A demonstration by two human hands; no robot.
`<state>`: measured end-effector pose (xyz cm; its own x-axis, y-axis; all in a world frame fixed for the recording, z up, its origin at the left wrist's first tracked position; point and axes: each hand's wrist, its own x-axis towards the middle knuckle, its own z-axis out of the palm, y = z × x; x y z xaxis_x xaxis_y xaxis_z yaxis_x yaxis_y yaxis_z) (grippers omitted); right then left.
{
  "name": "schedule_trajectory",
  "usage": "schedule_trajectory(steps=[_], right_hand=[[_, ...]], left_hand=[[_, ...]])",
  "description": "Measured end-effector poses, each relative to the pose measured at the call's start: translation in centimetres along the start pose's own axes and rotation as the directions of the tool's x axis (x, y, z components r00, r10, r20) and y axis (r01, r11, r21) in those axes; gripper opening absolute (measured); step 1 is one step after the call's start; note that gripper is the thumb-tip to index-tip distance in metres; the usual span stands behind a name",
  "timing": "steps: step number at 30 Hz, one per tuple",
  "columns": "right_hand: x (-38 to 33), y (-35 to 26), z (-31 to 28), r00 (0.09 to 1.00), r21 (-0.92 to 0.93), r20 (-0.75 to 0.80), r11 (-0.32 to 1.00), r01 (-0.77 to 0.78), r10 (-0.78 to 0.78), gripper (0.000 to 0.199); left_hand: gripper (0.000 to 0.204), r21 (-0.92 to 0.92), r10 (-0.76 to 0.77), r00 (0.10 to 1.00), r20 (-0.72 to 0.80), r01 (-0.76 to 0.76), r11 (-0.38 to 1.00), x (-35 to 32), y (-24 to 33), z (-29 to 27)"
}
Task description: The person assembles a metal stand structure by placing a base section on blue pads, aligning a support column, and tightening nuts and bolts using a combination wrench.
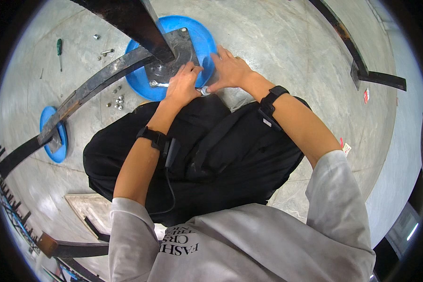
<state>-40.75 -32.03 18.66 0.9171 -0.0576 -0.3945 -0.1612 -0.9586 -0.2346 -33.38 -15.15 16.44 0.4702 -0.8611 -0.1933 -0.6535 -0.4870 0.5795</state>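
Observation:
Right in front of me, a dark square base plate [189, 52] at the foot of a dark steel post [143, 28] lies in a blue round tray [203, 34]. My left hand [183, 85] is closed over the middle of a silver wrench [160, 84] at the plate's near edge. One ring end sticks out left of the fingers, by a corner of the plate; the other end shows to the right. My right hand [231, 71], slightly blurred, has its fingers spread beside the tray's right rim. Its thumb is close to the wrench's right end; whether they touch, I cannot tell.
Left on the floor lie a green-handled screwdriver [59, 47], a bolt [107, 51] and several nuts [119, 100]. A curved steel bar [87, 83] runs from the post toward a second blue tray [47, 115]. Another steel frame [357, 61] stands at the far right.

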Motion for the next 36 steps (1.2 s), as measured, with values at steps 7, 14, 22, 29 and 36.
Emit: schedule_trajectory(steps=[7, 14, 22, 29, 36], right_hand=[[0.8, 0.0, 0.3, 0.991, -0.135, -0.073, 0.985, 0.104, -0.115, 0.106], [0.9, 0.3, -0.7, 0.985, -0.159, 0.020, 0.972, 0.175, -0.174, 0.096], [1.9, 1.3, -1.5, 0.952, -0.174, 0.069, 0.936, 0.304, -0.297, 0.072], [3.5, 2.4, -0.9, 0.953, -0.172, -0.082, 0.946, 0.276, -0.293, 0.043], [6.4, 2.6, -2.2, 0.920, -0.263, -0.170, 0.916, 0.302, -0.352, 0.035]], left_hand=[[0.083, 0.257, 0.159, 0.960, -0.230, -0.098, 0.962, 0.8, -0.6, 0.6], [0.081, 0.266, 0.128, 0.986, -0.102, -0.097, 0.959, 1.4, -0.3, 0.0], [0.068, 0.285, 0.146, 0.973, -0.181, -0.090, 0.954, 2.5, -0.8, 0.3], [0.060, 0.244, 0.066, 0.990, -0.123, -0.034, 0.969, 3.8, 0.0, -0.7], [0.048, 0.101, -0.066, 0.968, -0.242, 0.093, 0.991, 4.2, 0.4, -0.1]])
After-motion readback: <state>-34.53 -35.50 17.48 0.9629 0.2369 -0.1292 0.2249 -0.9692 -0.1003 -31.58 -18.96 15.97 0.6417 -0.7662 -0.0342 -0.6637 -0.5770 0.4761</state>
